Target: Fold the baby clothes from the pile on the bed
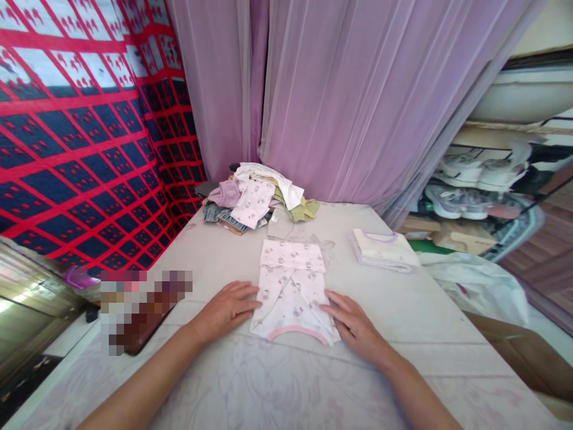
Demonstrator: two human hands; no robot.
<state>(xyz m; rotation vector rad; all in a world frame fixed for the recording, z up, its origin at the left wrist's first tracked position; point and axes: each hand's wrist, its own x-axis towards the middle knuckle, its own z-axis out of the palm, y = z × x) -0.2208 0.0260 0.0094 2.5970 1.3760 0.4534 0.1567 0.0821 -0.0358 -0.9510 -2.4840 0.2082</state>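
A small white garment (293,289) with a pink print and pink neckline trim lies flat on the pale table (215,251), partly folded, neckline toward me. My left hand (230,307) rests flat on the table at its left edge, fingers stretched onto the cloth. My right hand (353,325) lies flat at its right edge, fingers spread and touching the fabric. Neither hand grips anything.
A heap of mixed small clothes (259,197) sits at the table's far end by the pink curtain (340,101). A folded stack of white garments (382,248) lies to the right. A blurred dark object (138,313) rests at the left edge. Shoes (474,179) fill shelves at right.
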